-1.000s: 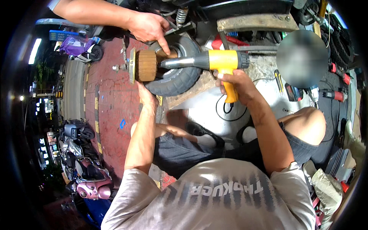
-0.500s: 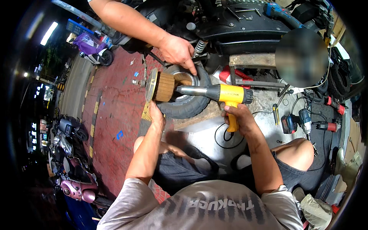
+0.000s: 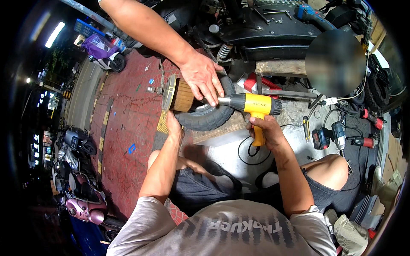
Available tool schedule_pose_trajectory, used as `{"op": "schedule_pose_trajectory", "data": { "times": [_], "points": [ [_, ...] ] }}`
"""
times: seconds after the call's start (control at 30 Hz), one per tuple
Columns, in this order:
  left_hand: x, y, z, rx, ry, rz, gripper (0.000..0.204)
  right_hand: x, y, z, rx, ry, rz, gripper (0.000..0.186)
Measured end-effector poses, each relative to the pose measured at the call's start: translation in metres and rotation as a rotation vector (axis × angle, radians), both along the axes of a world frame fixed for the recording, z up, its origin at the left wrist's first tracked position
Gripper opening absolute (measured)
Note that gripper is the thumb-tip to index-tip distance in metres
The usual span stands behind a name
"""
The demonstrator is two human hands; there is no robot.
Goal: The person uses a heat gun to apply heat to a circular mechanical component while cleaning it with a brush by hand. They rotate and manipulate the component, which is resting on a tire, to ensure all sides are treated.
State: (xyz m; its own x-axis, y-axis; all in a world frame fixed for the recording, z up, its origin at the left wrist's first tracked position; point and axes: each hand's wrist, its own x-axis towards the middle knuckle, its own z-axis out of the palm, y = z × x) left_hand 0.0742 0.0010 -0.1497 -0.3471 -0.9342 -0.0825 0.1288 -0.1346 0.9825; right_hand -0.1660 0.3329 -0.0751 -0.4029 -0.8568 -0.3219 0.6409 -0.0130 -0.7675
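Note:
My right hand [image 3: 267, 129] is wrapped round the handle of a yellow and black heat gun [image 3: 255, 104], whose metal nozzle points left. My left hand [image 3: 173, 124] grips the lower edge of a hub motor stator [image 3: 183, 94], a drum with a brown ridged rim, a flat end plate and an axle sticking out left. My fingers are partly hidden behind the plate. Just right of the stator is a wheel with a black tyre [image 3: 213, 121], lying on a wooden board. Another person's hand [image 3: 203, 79] reaches down over the wheel, its fingertips at the nozzle and hiding part of it.
A wooden-topped bench [image 3: 282, 67] stands beyond the wheel. To the right lie a cordless impact driver [image 3: 339, 132], a yellow-handled tool [image 3: 306, 128] and a power strip [image 3: 329, 101]. The heat gun's black cord [image 3: 252, 164] loops on the floor. Parked scooters [image 3: 85, 198] are at left.
The other person's hand has gone from pointing at the wheel's rim to reaching lower, fingers spread over the nozzle. My hands, the stator and the heat gun stay nearly still.

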Motion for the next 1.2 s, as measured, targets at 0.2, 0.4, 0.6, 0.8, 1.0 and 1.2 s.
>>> {"op": "schedule_pose_trajectory", "data": {
  "times": [0.2,0.4,0.6,0.8,1.0,1.2],
  "points": [
    [-0.005,0.006,0.006,0.023,-0.002,0.025,0.07,-0.001,0.0,0.001,-0.004,-0.007,-0.007,0.027],
    [-0.01,0.012,0.015,0.03,0.018,0.037,0.069,-0.002,0.001,0.0,-0.002,-0.005,-0.004,0.028],
    [-0.012,0.013,0.018,0.04,0.051,-0.008,0.073,-0.001,0.001,-0.002,-0.016,-0.013,-0.015,0.029],
    [-0.009,0.014,0.016,0.062,0.031,0.03,0.075,0.001,-0.003,-0.005,-0.02,-0.021,0.002,0.027],
    [0.016,-0.044,-0.007,-0.136,-0.115,0.22,0.06,0.001,-0.006,-0.01,-0.074,-0.025,-0.027,0.024],
    [0.005,-0.042,-0.021,-0.496,-0.757,0.089,0.029,0.006,-0.008,-0.045,-0.32,0.074,-0.091,0.025]
  ]
}}
